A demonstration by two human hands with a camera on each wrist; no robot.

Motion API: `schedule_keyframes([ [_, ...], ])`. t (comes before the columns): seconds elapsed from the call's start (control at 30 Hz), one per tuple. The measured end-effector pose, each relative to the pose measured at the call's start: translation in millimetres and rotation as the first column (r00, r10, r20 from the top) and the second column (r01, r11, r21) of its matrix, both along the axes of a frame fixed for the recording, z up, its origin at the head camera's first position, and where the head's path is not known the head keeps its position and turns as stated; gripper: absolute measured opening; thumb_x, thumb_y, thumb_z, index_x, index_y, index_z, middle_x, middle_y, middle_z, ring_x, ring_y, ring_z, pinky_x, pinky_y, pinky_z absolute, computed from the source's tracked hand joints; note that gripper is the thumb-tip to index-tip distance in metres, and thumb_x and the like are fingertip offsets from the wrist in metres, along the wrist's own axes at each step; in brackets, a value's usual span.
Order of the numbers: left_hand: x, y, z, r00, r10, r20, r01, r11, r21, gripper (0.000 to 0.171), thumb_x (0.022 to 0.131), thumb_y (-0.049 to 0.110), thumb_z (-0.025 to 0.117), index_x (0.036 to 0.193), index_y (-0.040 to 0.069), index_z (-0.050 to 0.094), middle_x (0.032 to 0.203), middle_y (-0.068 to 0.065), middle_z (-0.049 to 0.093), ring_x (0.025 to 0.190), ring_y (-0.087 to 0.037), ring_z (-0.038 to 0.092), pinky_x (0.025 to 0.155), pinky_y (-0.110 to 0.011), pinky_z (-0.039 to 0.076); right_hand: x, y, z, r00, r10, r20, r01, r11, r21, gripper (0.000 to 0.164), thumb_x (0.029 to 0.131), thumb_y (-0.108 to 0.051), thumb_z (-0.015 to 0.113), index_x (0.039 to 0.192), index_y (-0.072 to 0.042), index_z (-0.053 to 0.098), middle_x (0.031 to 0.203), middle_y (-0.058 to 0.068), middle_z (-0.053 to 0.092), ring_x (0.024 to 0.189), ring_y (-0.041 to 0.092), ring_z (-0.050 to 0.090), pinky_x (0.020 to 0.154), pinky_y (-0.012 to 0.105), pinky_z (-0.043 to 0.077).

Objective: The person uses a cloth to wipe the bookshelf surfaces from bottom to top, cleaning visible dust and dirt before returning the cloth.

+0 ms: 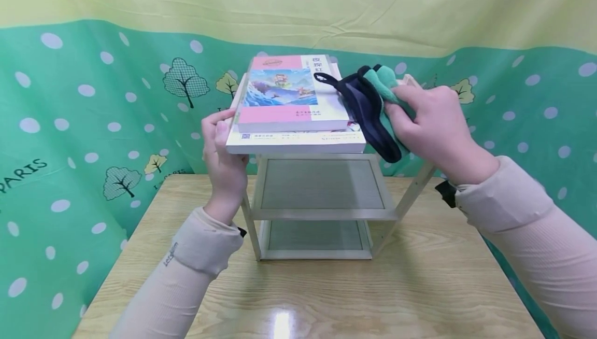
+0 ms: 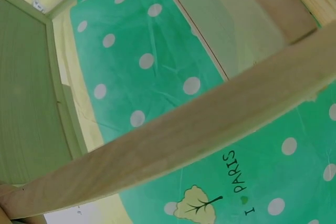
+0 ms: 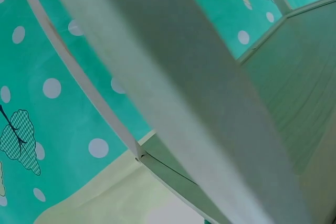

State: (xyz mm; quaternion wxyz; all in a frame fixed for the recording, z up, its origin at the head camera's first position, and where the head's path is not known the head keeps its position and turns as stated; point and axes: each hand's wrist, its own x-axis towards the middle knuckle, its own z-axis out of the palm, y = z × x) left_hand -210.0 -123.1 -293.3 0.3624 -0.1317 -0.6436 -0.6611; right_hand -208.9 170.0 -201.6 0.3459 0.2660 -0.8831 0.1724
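Observation:
A pale wooden shelf rack (image 1: 324,214) stands on the table. Two stacked books are at its top: a smaller pink-and-white one (image 1: 280,93) over a larger white one (image 1: 298,142). My left hand (image 1: 225,168) grips the rack's upper left side beside the books, its thumb upright near their edge; the fingers below are partly hidden. In my right hand (image 1: 431,126), at the upper right side, a folded teal-and-black fabric item (image 1: 373,106) with a black loop is pinched between thumb and fingers. The loop lies over the pink book's right edge.
Beneath the books are a middle shelf (image 1: 322,183) and a lower shelf (image 1: 317,238). Close posts cross both wrist views: one rail (image 2: 168,129) on the left, one (image 3: 173,77) on the right. A green dotted curtain (image 1: 93,121) hangs behind the wooden table (image 1: 303,292).

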Motion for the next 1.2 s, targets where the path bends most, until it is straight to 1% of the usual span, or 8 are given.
schedule_keyframes([
  [0.37, -0.7, 0.7, -0.1, 1.000, -0.013, -0.010, 0.013, 1.000, 0.002, 0.036, 0.099, 0.038, 0.028, 0.121, 0.016, 0.048, 0.069, 0.005, 0.053, 0.045, -0.007, 0.030, 0.041, -0.019, 0.025, 1.2, 6.2, -3.3, 0.991, 0.095, -0.099, -0.095, 0.995, -0.001, 0.030, 0.091, -0.009, 0.048, 0.061, -0.007, 0.043, 0.047, -0.001, 0.027, 0.039, 0.012, 0.023, 0.042, 0.026, 0.018],
  [0.53, -1.5, 0.0, -1.0, 1.000, -0.025, -0.003, 0.025, 1.000, 0.005, 0.035, 0.099, 0.036, 0.028, 0.121, 0.016, 0.048, 0.070, 0.004, 0.054, 0.045, -0.007, 0.030, 0.041, -0.019, 0.025, 6.6, 3.2, 1.1, 1.000, 0.018, 0.003, -0.018, 0.998, 0.052, 0.029, 0.093, -0.011, 0.049, 0.065, -0.010, 0.042, 0.050, -0.002, 0.025, 0.040, 0.014, 0.024, 0.043, 0.029, 0.021],
  [0.7, -0.8, -0.4, -1.0, 1.000, -0.027, -0.006, 0.027, 1.000, 0.006, 0.035, 0.099, 0.038, 0.029, 0.121, 0.018, 0.048, 0.069, 0.005, 0.055, 0.044, -0.008, 0.029, 0.041, -0.019, 0.024, 8.4, -3.0, 7.5, 0.991, -0.065, 0.115, 0.047, 0.987, 0.155, 0.027, 0.097, -0.014, 0.048, 0.071, -0.011, 0.044, 0.053, -0.001, 0.026, 0.042, 0.017, 0.025, 0.045, 0.031, 0.024],
  [1.0, 0.3, 0.2, -0.4, 1.000, -0.025, -0.008, 0.025, 1.000, 0.001, 0.036, 0.098, 0.038, 0.029, 0.121, 0.018, 0.048, 0.068, 0.006, 0.053, 0.044, -0.008, 0.028, 0.041, -0.020, 0.023, 2.7, -12.3, 22.7, 0.932, -0.168, 0.321, 0.077, 0.958, 0.277, 0.031, 0.101, -0.019, 0.043, 0.072, -0.011, 0.038, 0.057, 0.003, 0.033, 0.048, 0.024, 0.036, 0.055, 0.035, 0.030],
  [1.03, 0.2, 0.3, -0.6, 1.000, -0.024, -0.005, 0.024, 1.000, 0.001, 0.036, 0.098, 0.039, 0.029, 0.121, 0.018, 0.048, 0.068, 0.006, 0.053, 0.044, -0.008, 0.028, 0.041, -0.020, 0.023, 1.8, -13.3, 24.2, 0.925, -0.172, 0.338, 0.073, 0.955, 0.286, 0.031, 0.101, -0.019, 0.042, 0.072, -0.010, 0.038, 0.058, 0.004, 0.034, 0.049, 0.026, 0.038, 0.060, 0.037, 0.038],
  [1.1, 0.2, 0.2, -0.9, 1.000, -0.022, 0.002, 0.022, 1.000, 0.004, 0.035, 0.099, 0.039, 0.029, 0.121, 0.019, 0.048, 0.068, 0.006, 0.053, 0.044, -0.008, 0.027, 0.041, -0.020, 0.023, -0.3, -15.8, 27.5, 0.905, -0.184, 0.383, 0.068, 0.952, 0.299, 0.031, 0.102, -0.020, 0.039, 0.074, -0.009, 0.039, 0.060, 0.006, 0.037, 0.065, 0.036, 0.055, 0.082, 0.045, 0.050],
  [1.17, 0.2, 0.0, -0.9, 1.000, -0.025, 0.004, 0.025, 1.000, 0.010, 0.035, 0.099, 0.039, 0.030, 0.121, 0.020, 0.048, 0.068, 0.006, 0.054, 0.043, -0.008, 0.027, 0.041, -0.020, 0.023, -3.0, -18.8, 30.7, 0.883, -0.203, 0.423, 0.065, 0.945, 0.319, 0.030, 0.103, -0.021, 0.035, 0.076, -0.008, 0.039, 0.063, 0.008, 0.040, 0.087, 0.046, 0.059, 0.111, 0.055, 0.037],
  [1.2, 0.2, 0.0, -0.8, 1.000, -0.027, 0.003, 0.027, 1.000, 0.012, 0.034, 0.099, 0.039, 0.030, 0.122, 0.020, 0.048, 0.068, 0.005, 0.054, 0.043, -0.008, 0.027, 0.041, -0.020, 0.022, -4.5, -20.3, 32.2, 0.875, -0.214, 0.434, 0.065, 0.941, 0.332, 0.030, 0.103, -0.022, 0.033, 0.078, -0.008, 0.040, 0.065, 0.008, 0.040, 0.091, 0.047, 0.057, 0.112, 0.055, 0.035],
])
